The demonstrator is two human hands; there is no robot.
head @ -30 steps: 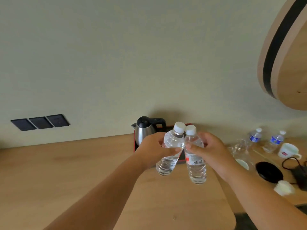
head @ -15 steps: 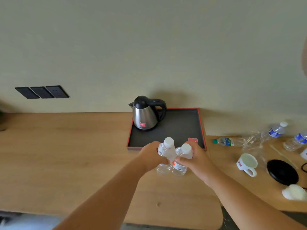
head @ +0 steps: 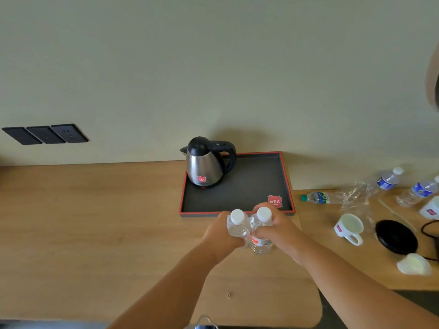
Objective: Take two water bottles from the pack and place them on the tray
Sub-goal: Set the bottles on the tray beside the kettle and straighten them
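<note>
Two clear water bottles with white caps stand side by side, just in front of the tray's front rim. My left hand (head: 222,233) grips the left bottle (head: 237,225). My right hand (head: 276,227) grips the right bottle (head: 262,243), which has a red and white label. The tray (head: 283,172) is dark grey with a red rim and lies on the wooden counter against the wall. The bottles are held over the counter, outside the tray. Whether their bases touch the wood is hidden by my hands.
A steel kettle (head: 206,166) stands in the tray's back left corner; a red card (head: 275,201) lies at its front right. To the right are torn plastic wrap (head: 356,195), three other bottles (head: 319,197), a white mug (head: 349,227), a black kettle base (head: 396,236) and its cord.
My view tilted down, so the whole tray came into sight. Both hands lowered the two bottles toward the counter, close to the tray's front rim, and still hold them.
</note>
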